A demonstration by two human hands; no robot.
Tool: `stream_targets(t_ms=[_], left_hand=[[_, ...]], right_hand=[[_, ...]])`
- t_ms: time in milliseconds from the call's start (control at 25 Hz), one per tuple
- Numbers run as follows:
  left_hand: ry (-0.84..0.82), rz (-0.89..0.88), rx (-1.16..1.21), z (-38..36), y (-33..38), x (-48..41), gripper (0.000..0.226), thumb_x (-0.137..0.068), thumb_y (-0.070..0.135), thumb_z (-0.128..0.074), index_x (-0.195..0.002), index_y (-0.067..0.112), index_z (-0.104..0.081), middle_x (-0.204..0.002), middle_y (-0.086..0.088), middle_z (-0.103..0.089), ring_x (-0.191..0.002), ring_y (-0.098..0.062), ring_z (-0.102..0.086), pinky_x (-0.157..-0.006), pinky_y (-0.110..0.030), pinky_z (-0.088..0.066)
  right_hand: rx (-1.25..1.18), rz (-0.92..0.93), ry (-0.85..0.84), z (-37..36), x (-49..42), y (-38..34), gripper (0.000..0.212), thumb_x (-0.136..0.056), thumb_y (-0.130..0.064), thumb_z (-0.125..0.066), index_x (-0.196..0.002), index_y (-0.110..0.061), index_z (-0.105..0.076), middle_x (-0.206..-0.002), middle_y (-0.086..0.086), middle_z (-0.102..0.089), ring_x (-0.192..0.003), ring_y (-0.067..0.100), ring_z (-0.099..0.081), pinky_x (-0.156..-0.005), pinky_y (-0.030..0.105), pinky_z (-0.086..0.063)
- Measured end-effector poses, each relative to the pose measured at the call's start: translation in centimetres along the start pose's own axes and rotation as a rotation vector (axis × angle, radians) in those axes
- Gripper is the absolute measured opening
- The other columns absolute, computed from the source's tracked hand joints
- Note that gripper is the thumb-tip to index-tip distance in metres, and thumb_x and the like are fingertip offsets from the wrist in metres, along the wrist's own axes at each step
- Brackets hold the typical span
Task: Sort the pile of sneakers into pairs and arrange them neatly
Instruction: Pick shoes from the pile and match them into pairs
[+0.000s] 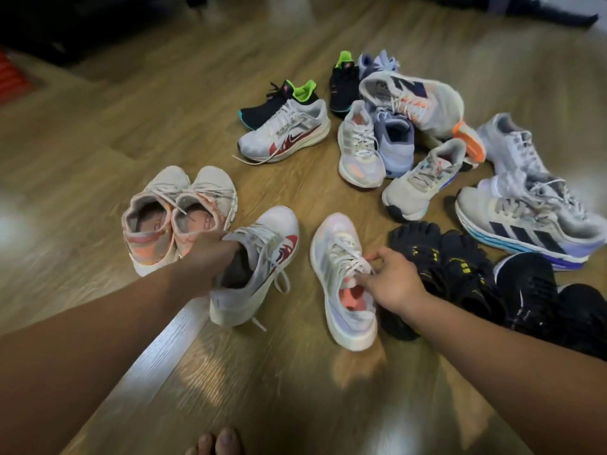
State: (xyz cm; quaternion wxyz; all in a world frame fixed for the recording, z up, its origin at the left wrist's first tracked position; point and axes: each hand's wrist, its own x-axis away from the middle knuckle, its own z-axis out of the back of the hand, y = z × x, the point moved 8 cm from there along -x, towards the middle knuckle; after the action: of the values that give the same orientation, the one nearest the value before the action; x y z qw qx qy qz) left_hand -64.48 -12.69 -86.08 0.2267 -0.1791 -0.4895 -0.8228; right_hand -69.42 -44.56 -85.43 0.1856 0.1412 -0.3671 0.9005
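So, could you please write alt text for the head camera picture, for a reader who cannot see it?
A person's left hand grips a white sneaker with red swoosh while the right hand pinches the laces of a pale sneaker on a wooden floor. A pink pair stands together left; unsorted sneakers lie beyond.

Your view is evenly lit indoors — bright glare streaks the glossy brown wood-plank floor (184, 353) near you. Edges smear and bend; the dark far corners go blurry and dim.
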Motion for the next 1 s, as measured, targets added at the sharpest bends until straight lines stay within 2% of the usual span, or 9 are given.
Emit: stream_targets(t_ms=[80,160,240,320,480,640,800,920,1000], left_hand=[[0.000,-0.004,0.031,-1.2,-0.2,-0.2,0.028,-0.085,0.012,-0.049,-0.107,0.014,-0.066,-0.109,-0.011,-0.066,-0.102,-0.029,-0.060,-0.093,-0.043,-0.051],[0.066,-0.018,0.068,-0.6,0.8,-1.8,0.032,-0.088,0.012,-0.047,-0.116,0.014,-0.063,-0.112,-0.009,-0.064,-0.104,-0.028,-0.057,-0.093,-0.040,-0.049],[0.082,-0.025,0.071,-0.8,1.1,-1.9,0.032,-0.090,0.011,-0.045,-0.117,0.014,-0.062,-0.110,-0.007,-0.063,-0.102,-0.027,-0.056,-0.090,-0.038,-0.048],[0.049,-0.006,0.063,-1.2,1.1,-2.4,0.027,-0.091,0.012,-0.046,-0.115,0.016,-0.059,-0.107,-0.005,-0.061,-0.098,-0.025,-0.055,-0.086,-0.037,-0.050],[-0.080,-0.057,-0.016,-1.8,2.5,-2.6,0.024,-0.092,0.013,-0.055,-0.116,0.017,-0.055,-0.100,-0.002,-0.061,-0.089,-0.018,-0.059,-0.068,-0.028,-0.048],[-0.181,-0.056,-0.075,-1.7,1.8,-2.6,0.033,-0.093,0.018,-0.059,-0.126,0.012,-0.056,-0.112,-0.010,-0.066,-0.096,-0.023,-0.065,-0.065,-0.027,-0.050],[-0.191,-0.146,-0.122,-1.6,2.1,-1.1,0.015,-0.094,0.015,-0.054,-0.106,0.011,-0.063,-0.089,-0.011,-0.069,-0.072,-0.024,-0.067,-0.055,-0.029,-0.051],[-0.241,-0.180,0.022,-3.8,3.2,0.7,0.016,-0.098,0.012,-0.048,-0.108,0.007,-0.061,-0.092,-0.014,-0.065,-0.073,-0.025,-0.066,-0.052,-0.030,-0.054],[-0.284,-0.131,0.149,-5.8,3.8,1.6,0.019,-0.100,0.013,-0.044,-0.112,0.007,-0.058,-0.096,-0.018,-0.064,-0.073,-0.030,-0.068,-0.060,-0.038,-0.061]], right_hand=[[0.075,0.026,-0.027,0.1,-0.6,-0.5,0.025,-0.081,-0.017,-0.069,-0.105,-0.021,-0.060,-0.081,0.003,-0.069,-0.069,0.013,-0.062,-0.052,0.015,-0.041],[0.156,0.049,-0.058,0.6,-1.4,-0.9,0.029,-0.080,-0.016,-0.064,-0.107,-0.022,-0.055,-0.084,0.006,-0.068,-0.076,0.022,-0.064,-0.062,0.025,-0.047],[0.224,0.063,-0.077,1.2,-2.0,-1.1,0.034,-0.079,-0.017,-0.065,-0.108,-0.022,-0.049,-0.085,0.007,-0.066,-0.077,0.024,-0.063,-0.065,0.032,-0.048],[0.226,0.065,-0.079,1.6,-2.3,-0.9,0.034,-0.079,-0.016,-0.066,-0.108,-0.022,-0.048,-0.086,0.006,-0.065,-0.077,0.023,-0.062,-0.066,0.034,-0.049],[0.254,0.109,-0.077,1.0,-2.7,-1.0,0.036,-0.082,-0.017,-0.065,-0.113,-0.024,-0.048,-0.088,0.004,-0.065,-0.082,0.023,-0.062,-0.067,0.030,-0.045],[0.339,0.161,-0.091,0.8,-2.7,-1.3,0.039,-0.082,-0.016,-0.063,-0.118,-0.025,-0.049,-0.094,0.008,-0.064,-0.084,0.025,-0.061,-0.069,0.033,-0.048],[0.455,0.117,-0.069,1.6,-3.2,-0.4,0.055,-0.082,-0.012,-0.057,-0.135,-0.025,-0.044,-0.115,0.017,-0.059,-0.102,0.036,-0.059,-0.083,0.040,-0.051],[0.462,0.042,-0.021,2.5,-3.5,-0.2,0.056,-0.083,-0.011,-0.055,-0.136,-0.022,-0.043,-0.114,0.019,-0.059,-0.101,0.039,-0.058,-0.078,0.037,-0.049],[0.495,0.030,-0.028,2.5,-3.3,-0.2,0.054,-0.083,-0.012,-0.055,-0.135,-0.021,-0.044,-0.113,0.020,-0.058,-0.100,0.039,-0.057,-0.076,0.036,-0.048]])
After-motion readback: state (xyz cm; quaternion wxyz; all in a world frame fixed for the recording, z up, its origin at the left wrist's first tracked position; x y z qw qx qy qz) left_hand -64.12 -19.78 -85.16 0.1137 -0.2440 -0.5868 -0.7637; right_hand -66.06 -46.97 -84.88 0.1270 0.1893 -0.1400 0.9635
